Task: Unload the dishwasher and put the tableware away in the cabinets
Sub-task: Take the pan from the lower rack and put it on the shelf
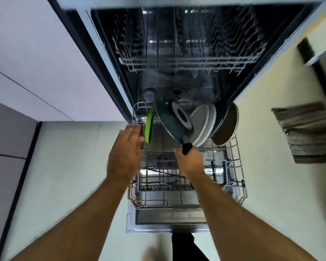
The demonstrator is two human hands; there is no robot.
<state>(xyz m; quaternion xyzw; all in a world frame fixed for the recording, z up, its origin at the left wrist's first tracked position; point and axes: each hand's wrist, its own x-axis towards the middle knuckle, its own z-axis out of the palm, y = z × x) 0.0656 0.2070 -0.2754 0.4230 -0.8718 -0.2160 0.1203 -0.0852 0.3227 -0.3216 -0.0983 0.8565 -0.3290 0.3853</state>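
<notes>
1. Several pieces remain in the lower rack (237,159), pulled out over the open door at frame centre: a green plate (149,127), a dark pan (174,122), two pale plates (202,122) and a brown dish (227,125), all standing on edge along the rack's far side. The near half of the rack looks mostly bare, so you seem to be past the midpoint of this rack.
2. Upper rack (186,59), top of frame: no tableware visible, though blur limits certainty.
3. Nothing in view shows the cabinets, so you cannot judge what has been put away.
4. Your right hand (191,159) has its fingers clamped on the pan's black handle (186,147).
5. Your left hand (127,151) has its fingers straight and together, touching or just beside the green plate's edge; contact unclear.
6. Pan's long axis runs from upper left to lower right of the frame, handle pointing down toward you, tilted base facing up and right.
</notes>
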